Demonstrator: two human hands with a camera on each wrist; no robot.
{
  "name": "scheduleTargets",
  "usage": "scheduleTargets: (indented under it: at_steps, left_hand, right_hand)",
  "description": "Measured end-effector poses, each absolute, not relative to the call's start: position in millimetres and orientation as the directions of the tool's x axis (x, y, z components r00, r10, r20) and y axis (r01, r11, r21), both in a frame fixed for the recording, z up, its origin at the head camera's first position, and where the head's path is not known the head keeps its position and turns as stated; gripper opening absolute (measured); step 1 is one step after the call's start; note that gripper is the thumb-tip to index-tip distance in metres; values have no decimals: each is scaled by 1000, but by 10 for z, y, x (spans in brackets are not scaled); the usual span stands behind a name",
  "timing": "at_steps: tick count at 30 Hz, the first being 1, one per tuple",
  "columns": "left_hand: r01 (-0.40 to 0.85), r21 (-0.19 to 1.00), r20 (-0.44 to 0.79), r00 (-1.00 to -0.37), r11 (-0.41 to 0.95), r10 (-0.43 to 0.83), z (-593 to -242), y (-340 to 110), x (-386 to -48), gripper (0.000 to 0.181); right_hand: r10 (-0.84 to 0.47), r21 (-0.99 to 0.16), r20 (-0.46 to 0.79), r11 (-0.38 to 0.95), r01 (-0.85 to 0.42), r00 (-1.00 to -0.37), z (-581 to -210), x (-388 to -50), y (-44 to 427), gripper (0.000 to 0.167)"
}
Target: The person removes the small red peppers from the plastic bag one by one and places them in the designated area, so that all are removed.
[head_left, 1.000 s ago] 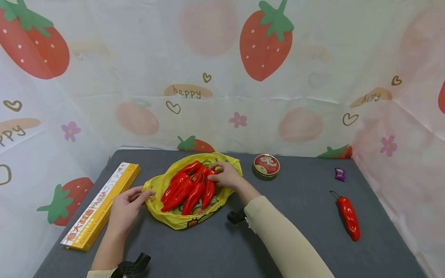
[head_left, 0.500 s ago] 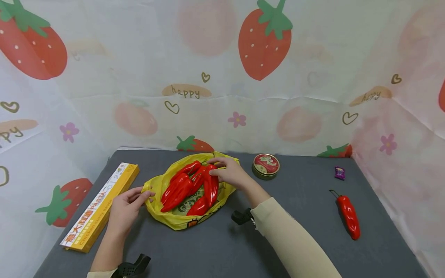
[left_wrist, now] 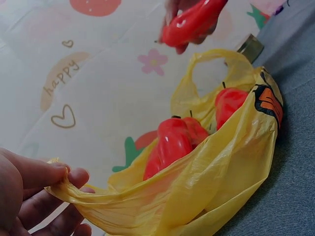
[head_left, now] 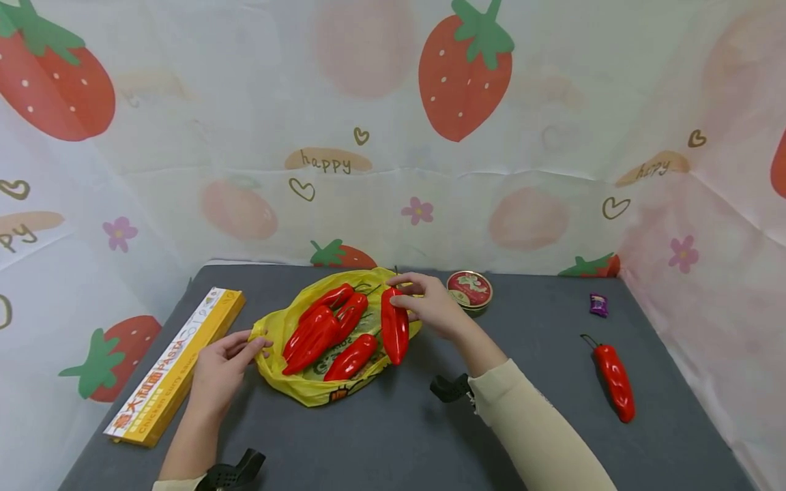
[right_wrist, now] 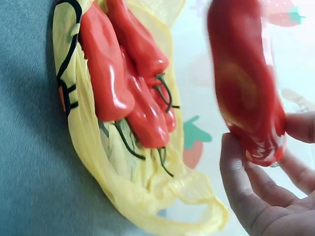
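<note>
Pinching bag (head_left: 307,394) left, pepper (head_left: 395,333) right, hands (head_left: 222,368) (head_left: 428,305) hover over grey table (head_left: 362,447) facing strawberry-print backdrop (head_left: 552,102).

cream sleeves (head_left: 543,426), black wrist devices (head_left: 236,472), bare left grip (head_left: 221,368), bare right grip (head_left: 434,305)

The site is a staged tabletop recording station; the room type beyond cannot be determined. A strawberry-print backdrop sheet (head_left: 454,170) encloses the rear and sides of a dark grey tabletop (head_left: 368,443). Black wrist cameras (head_left: 236,471) are worn.
</note>
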State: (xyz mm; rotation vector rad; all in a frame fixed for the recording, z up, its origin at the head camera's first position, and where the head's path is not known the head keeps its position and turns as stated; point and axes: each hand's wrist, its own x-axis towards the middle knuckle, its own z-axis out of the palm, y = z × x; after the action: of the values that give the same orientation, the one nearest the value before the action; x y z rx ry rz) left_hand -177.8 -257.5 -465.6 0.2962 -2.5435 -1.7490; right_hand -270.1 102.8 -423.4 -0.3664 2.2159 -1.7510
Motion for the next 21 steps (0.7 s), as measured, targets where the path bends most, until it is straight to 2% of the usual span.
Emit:
scheduleTargets:
  at_steps: [5, 14, 21]
  left_hand:
    - [-113, 933, -55, -983, 343, -174, -4671, -2588, -1770, 47]
    - [-125, 929, -65, -982, 348, -179, -4651, -2577, -1774, 48]
    - [-108, 936, -53, -984, 335, -170, -4636, -2575, -1752, 47]
  right_hand:
    - [-339, -968, -17, 241, -70, -941, -4218, -2640, 1197, 34]
    - [-275, -954, -41, 297, -44, -961, -4198, -2544, 1486, 31]
    - [-241, -939, -5, 334, -79, -971, -4224, -2481, 1754, 37]
